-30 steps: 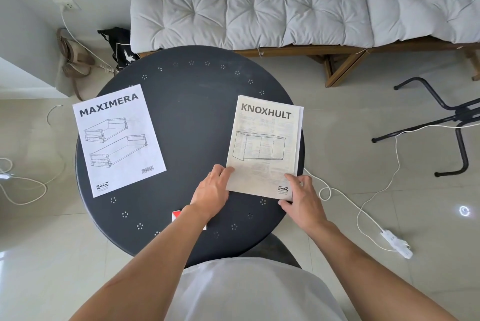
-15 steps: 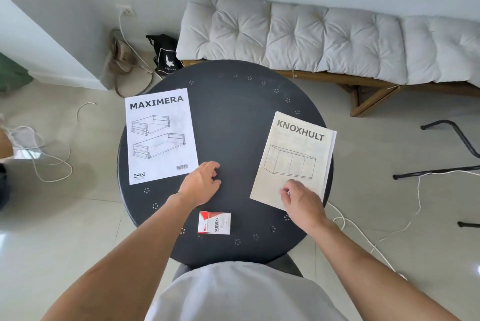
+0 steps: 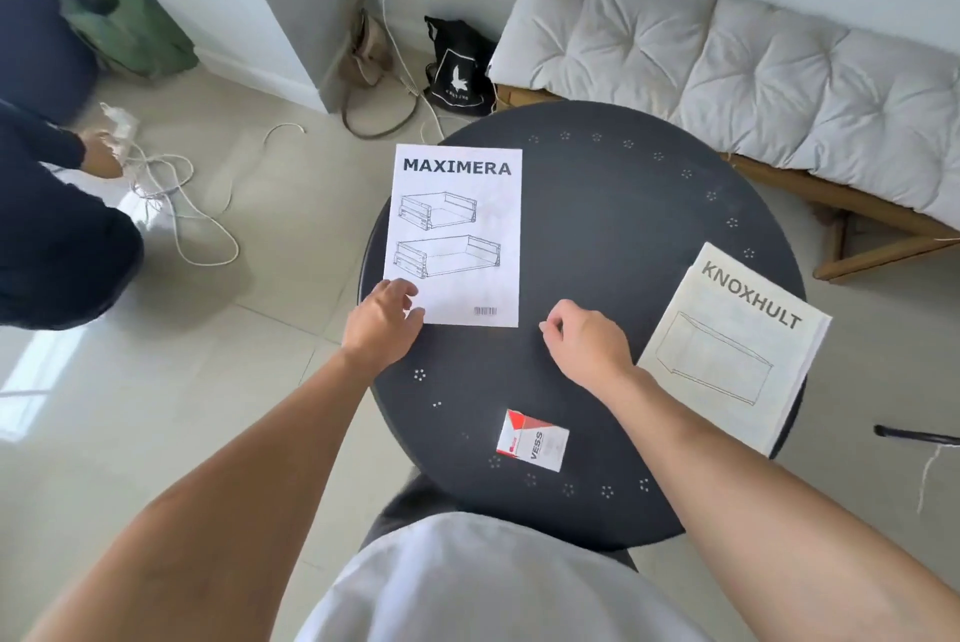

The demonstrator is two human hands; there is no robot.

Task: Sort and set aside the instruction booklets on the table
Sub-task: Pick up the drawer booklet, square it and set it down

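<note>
A MAXIMERA booklet [image 3: 457,236] is lying on the left of the round dark table [image 3: 613,236], its left edge hanging over the rim. The left hand [image 3: 382,324] is touching its near left corner. The right hand [image 3: 587,342] is hovering loosely curled, empty, beside the KNOXHULT booklet [image 3: 735,350] lying at the right. A VESS pack [image 3: 532,440] is sitting near.

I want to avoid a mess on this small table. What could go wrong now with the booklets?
1. The white MAXIMERA booklet overhangs the left edge of the round black table; the left hand touches its near corner, so a careless pull might drop it.
2. The cream KNOXHULT booklet juts past the right edge, untouched, and a bump could tip it off.
3. The right hand could knock the small red-and-white VESS box.
</note>
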